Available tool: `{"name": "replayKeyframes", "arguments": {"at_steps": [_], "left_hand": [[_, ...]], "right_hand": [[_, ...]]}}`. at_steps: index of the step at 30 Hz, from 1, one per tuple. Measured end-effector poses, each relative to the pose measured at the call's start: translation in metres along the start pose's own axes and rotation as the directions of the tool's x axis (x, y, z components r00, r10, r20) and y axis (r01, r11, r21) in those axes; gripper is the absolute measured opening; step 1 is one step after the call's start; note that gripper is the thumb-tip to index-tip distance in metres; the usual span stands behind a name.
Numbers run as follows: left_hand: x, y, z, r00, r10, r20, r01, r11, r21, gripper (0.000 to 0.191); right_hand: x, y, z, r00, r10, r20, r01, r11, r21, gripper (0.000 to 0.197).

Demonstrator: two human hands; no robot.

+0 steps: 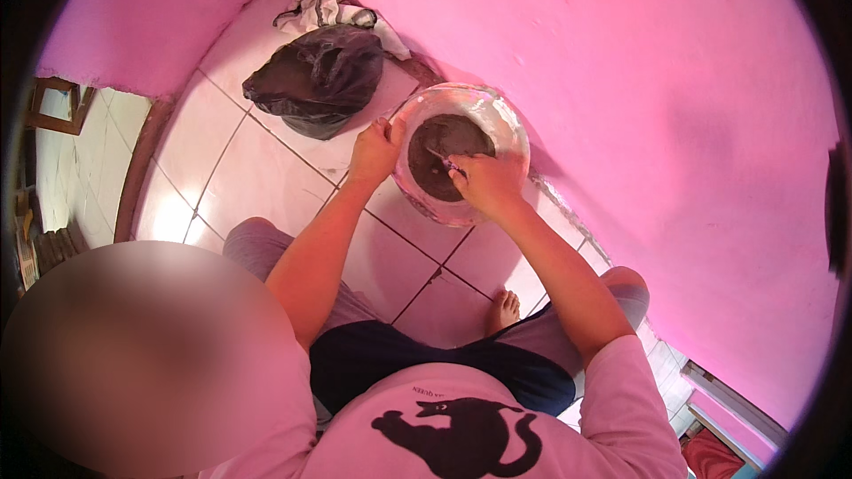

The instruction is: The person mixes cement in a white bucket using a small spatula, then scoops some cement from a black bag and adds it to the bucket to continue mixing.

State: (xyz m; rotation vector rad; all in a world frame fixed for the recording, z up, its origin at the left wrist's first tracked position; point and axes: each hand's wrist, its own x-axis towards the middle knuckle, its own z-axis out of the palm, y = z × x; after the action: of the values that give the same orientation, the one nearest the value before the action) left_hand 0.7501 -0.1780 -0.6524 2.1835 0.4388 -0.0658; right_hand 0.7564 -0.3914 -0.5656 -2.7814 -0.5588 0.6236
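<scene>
A round, wide-rimmed pot with a pale, glossy, patchy surface stands on the tiled floor close to the pink wall. Dark brown matter, which looks like soil, fills its middle. My left hand grips the pot's rim on the left side. Over the right part of the opening, my right hand holds a small tool by its purplish handle. The tool's thin grey end points up and left over the brown matter. My fingers hide part of the handle, so its exact kind is unclear.
A black plastic bag, bulging, rests on the floor left of the pot. Behind it lies a crumpled white cloth with dark edging. The pink wall runs along the right. A large blurred patch covers the lower left.
</scene>
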Motion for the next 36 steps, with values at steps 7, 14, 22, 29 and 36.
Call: {"name": "replayKeyframes", "arguments": {"at_steps": [7,14,22,29,36], "left_hand": [[-0.001,0.003,-0.002,1.000,0.012,-0.013,-0.012,1.000,0.017,0.055],[-0.001,-0.003,-0.002,0.999,0.024,-0.031,-0.025,0.999,-0.027,0.055],[0.000,0.007,-0.002,1.000,-0.026,0.012,0.027,0.999,-0.037,0.054],[-0.002,0.006,-0.006,0.999,-0.049,0.004,0.049,0.998,-0.040,0.055],[0.000,0.007,-0.003,1.000,-0.008,0.004,0.008,1.000,-0.015,0.054]], "right_hand": [[-0.006,-0.014,-0.035,0.951,-0.114,0.287,0.161,0.976,-0.146,0.030],[-0.009,0.009,-0.030,0.963,-0.070,0.261,0.158,0.928,-0.336,0.022],[0.002,0.016,-0.028,1.000,0.017,0.000,-0.017,1.000,0.002,0.026],[-0.006,-0.003,-0.053,0.990,0.109,0.087,-0.114,0.992,0.057,0.029],[-0.002,0.012,-0.026,0.992,0.123,0.019,-0.124,0.989,0.086,0.028]]}}
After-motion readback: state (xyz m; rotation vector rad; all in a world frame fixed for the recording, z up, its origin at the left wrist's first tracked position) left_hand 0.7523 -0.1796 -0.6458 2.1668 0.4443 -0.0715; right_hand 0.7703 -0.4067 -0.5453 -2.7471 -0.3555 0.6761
